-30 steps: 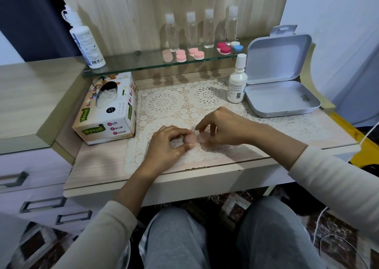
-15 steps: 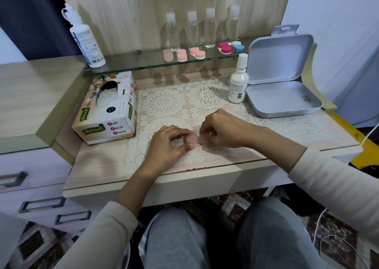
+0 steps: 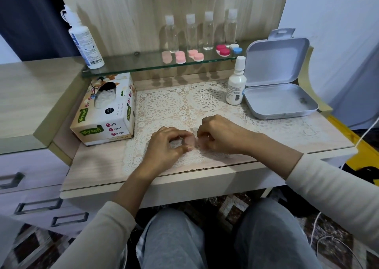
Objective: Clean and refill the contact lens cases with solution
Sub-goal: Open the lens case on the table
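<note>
Two hands on one pale pink lens case (image 3: 189,141), held low over the lace mat (image 3: 164,104) at the front middle of the table (image 3: 92,166). Left hand (image 3: 164,147): fingers curled, thumb and forefinger pinching the case's left end. Right hand (image 3: 222,135): fingers clenched in around the case's right end. Its thumb is hidden, so the exact grip is unclear. The case is mostly covered, so I can't tell whether its caps are on or off.

Readable text:
- Tissue box (image 3: 106,113), left of the mat: "Mysoft" in green on two faces and "Soft Facial Tissue" on the near face. Tissue shows in the top slot.
- Small white dropper bottle (image 3: 235,84), upright just beside the open grey tin (image 3: 281,102): the label has a barcode, but the print is too small to read.
- Big white solution bottle (image 3: 85,43), on the left end of the glass shelf (image 3: 133,68): blue print and a barcode, not legible.

The shelf also carries four clear bottles (image 3: 191,33) with white caps, in a row at the back. Five more lens cases (image 3: 180,57) sit in front of them: three pink, one magenta on white, one white-and-blue. The tin lid stands up, hinged at the back, and there is a small dark mark inside the tray.
</note>
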The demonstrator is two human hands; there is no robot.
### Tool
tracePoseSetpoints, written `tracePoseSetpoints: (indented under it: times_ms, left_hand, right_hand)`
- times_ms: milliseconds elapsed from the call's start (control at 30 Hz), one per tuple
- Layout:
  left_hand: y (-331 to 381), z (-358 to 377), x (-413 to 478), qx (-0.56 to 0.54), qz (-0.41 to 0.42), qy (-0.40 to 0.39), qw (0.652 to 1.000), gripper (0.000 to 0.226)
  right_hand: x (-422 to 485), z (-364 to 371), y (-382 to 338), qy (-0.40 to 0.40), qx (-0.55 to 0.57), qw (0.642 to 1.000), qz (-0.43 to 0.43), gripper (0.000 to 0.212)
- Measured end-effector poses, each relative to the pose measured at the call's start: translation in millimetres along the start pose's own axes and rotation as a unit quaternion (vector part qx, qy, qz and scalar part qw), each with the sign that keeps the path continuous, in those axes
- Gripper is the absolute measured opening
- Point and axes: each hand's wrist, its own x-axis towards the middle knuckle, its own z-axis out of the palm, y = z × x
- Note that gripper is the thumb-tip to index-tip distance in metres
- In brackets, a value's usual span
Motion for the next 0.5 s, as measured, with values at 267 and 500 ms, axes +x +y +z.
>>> tracePoseSetpoints:
  times_ms: [267,500]
  left_hand:
    - [-1.0,0.5,-1.3,-0.001,-0.002,-0.005,1.0,0.03]
    - [-2.4,1.1,0.1,0.0,-0.008,-0.001,1.0,0.03]
  right_hand:
    - [-5.0,0.1,3.2,-0.009,0.009,1.0,-0.001,0.02]
    - [-7.3,5.1,-1.4,-0.003,-0.009,1.0,0.01,0.019]
